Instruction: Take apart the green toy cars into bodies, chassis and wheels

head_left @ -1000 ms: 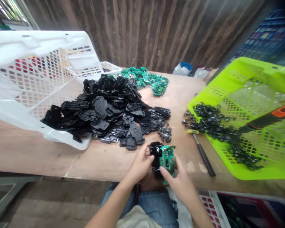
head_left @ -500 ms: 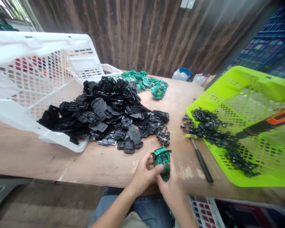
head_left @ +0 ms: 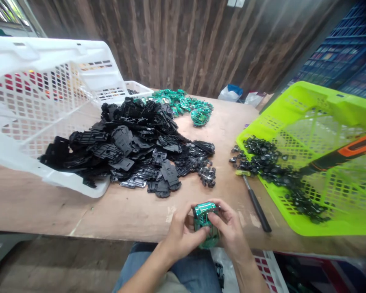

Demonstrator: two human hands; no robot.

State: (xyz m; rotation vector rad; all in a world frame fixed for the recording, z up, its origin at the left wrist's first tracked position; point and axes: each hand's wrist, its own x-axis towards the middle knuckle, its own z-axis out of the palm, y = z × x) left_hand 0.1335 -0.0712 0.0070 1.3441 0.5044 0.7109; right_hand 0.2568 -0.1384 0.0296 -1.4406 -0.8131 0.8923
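Observation:
A shiny green toy car body (head_left: 205, 240) is held between my two hands, close to the table's front edge. My left hand (head_left: 183, 232) wraps its left side, with the thumb lying across it. My right hand (head_left: 230, 230) grips the right side, thumb pressed near the upper end by a dark strip. Both palms hide part of the body. Beyond the hands lie small black wheel pieces (head_left: 208, 176) and a large heap of flat black plastic chassis plates (head_left: 131, 142). Farther back is a pile of green car bodies (head_left: 179, 101).
A tipped white crate (head_left: 61, 179) stands at left, behind the black heap. At right, a lime-green basket (head_left: 295, 219) holds many black wheels (head_left: 268, 158) and an orange-and-black handled tool (head_left: 338, 154). A small hammer (head_left: 258, 205) with a yellow head lies beside it.
The car body has come slightly nearer to me. My right thumb has moved up to its upper end, and my right fingers now curl around the far edge.

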